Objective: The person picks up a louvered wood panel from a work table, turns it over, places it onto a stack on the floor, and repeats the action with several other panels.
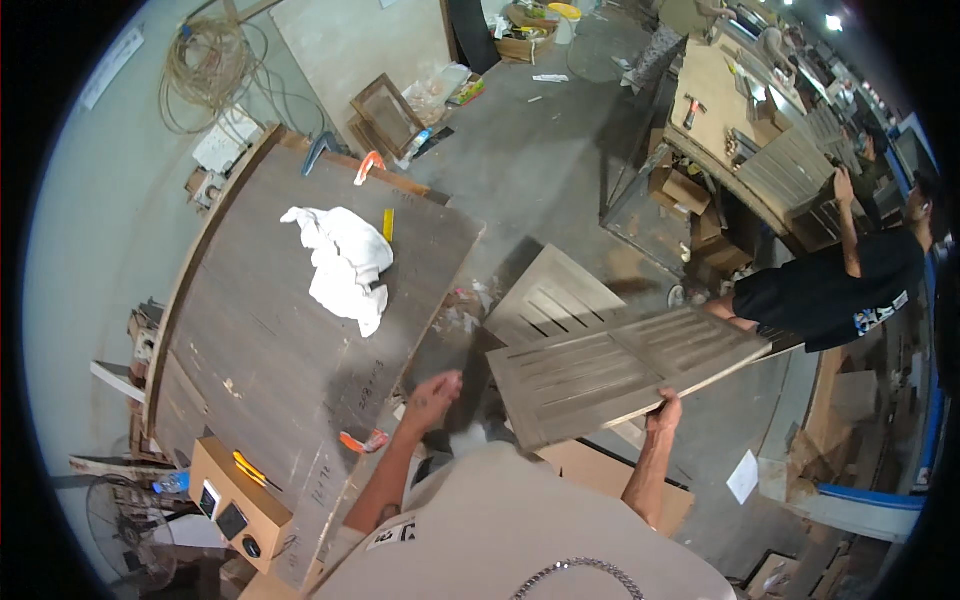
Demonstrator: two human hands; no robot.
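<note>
A grey-brown louvered wooden door panel [625,370] is held tilted in front of me, with slatted sections and a middle rail. My right hand [664,410] is closed on its near long edge. My left hand [432,402] hangs in the air between the panel and the workbench, with loosely bent fingers and nothing visible in it. Behind the held panel stands a second slatted panel [548,292], partly covered by it. The dark wooden workbench [270,300] on the left bears a crumpled white cloth [345,262].
On the bench lie orange clamps [364,441], a yellow strip [388,224] and a cardboard box [240,500] bearing yellow-handled pliers [250,466]. At right a co-worker in black [840,285] stands by another table [715,125] holding a hammer [692,110]. Framed pieces [388,115] lean against the far wall.
</note>
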